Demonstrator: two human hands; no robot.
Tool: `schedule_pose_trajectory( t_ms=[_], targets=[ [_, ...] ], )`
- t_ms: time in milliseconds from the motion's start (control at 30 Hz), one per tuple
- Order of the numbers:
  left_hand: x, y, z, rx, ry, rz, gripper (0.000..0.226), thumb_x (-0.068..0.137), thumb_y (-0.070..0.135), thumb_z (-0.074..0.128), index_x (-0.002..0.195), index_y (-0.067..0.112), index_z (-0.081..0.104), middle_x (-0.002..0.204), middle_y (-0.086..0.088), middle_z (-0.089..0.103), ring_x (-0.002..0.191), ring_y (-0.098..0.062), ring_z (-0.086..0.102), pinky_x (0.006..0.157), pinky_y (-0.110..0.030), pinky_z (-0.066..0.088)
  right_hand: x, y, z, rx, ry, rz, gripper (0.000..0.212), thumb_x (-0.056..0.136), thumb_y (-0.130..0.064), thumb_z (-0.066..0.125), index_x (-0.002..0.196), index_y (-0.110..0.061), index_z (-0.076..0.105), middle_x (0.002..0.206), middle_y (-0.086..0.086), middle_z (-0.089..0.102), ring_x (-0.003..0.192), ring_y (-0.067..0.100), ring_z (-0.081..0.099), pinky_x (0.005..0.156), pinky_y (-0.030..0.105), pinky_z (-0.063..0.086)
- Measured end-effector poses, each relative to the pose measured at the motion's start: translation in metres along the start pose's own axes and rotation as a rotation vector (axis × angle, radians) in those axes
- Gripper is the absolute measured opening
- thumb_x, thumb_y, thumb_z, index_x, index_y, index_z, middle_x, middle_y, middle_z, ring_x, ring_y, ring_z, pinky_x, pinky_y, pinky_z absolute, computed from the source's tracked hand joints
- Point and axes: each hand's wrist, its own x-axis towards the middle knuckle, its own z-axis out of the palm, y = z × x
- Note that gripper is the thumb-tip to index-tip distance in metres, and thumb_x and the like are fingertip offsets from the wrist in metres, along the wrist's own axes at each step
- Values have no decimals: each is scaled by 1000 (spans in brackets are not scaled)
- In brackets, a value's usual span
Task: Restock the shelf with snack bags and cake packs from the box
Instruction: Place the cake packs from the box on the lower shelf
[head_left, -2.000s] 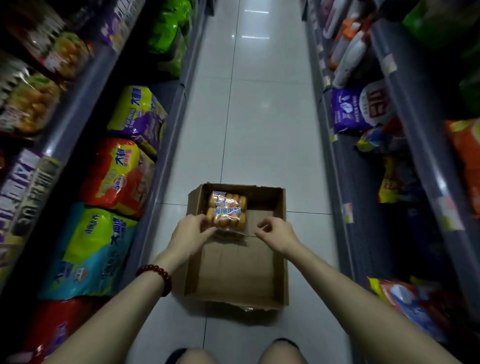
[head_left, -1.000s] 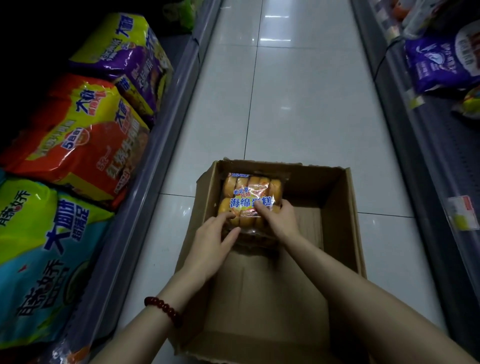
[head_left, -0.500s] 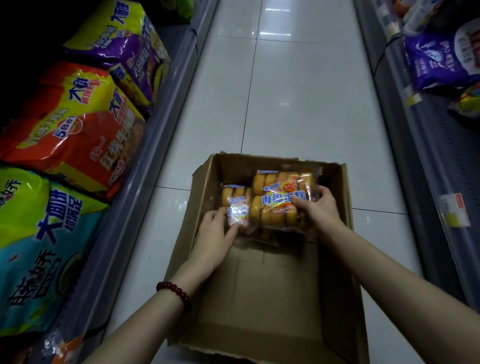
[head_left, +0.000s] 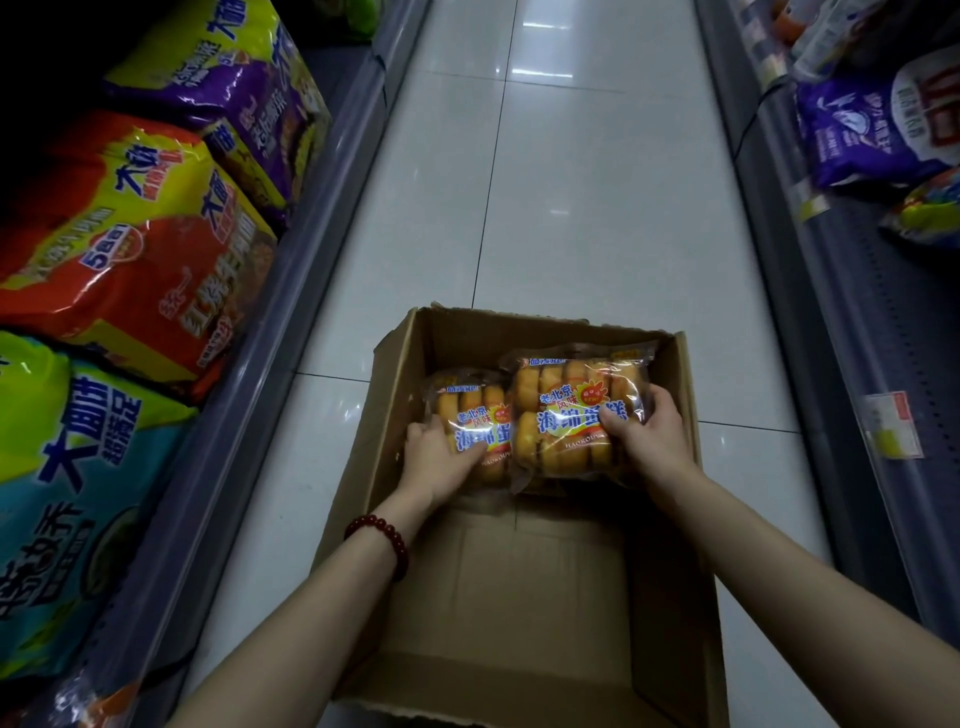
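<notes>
At frame centre, inside the cardboard box (head_left: 545, 597), one cake pack (head_left: 569, 415) is clasped by the right hand (head_left: 647, 434) — the other cake pack (head_left: 470, 415) is gripped by the left hand (head_left: 439, 462).

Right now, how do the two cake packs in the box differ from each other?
The right cake pack is gripped by the right hand and overlaps the left cake pack, which sits lower under the left hand. The right cake pack shows nearly its whole label; the left cake pack is partly hidden. Both are clear wrappers of golden cakes with blue lettering, inside the cardboard box.
</notes>
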Motion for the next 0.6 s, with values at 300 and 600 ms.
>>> schedule_pose_trajectory(
  t_ms=[300,600],
  targets=[
    [-1,-5,5,-401,-156,-108,84,81,36,71,147,37,19,148,-5,37,129,-30,44,104,-50,43,1,6,-2,-16,36,22,59,88,-19,67,139,-20,38,134,7,54,118,28,57,95,49,52],
    [-8,24,-1,-652,-189,-275,71,74,33,78,133,9,47,115,-6,64,94,-19,64,69,-29,53,0,3,-8,-39,88,14,58,92,-17,62,143,-17,35,139,9,50,124,29,53,98,48,49]
  ],
)
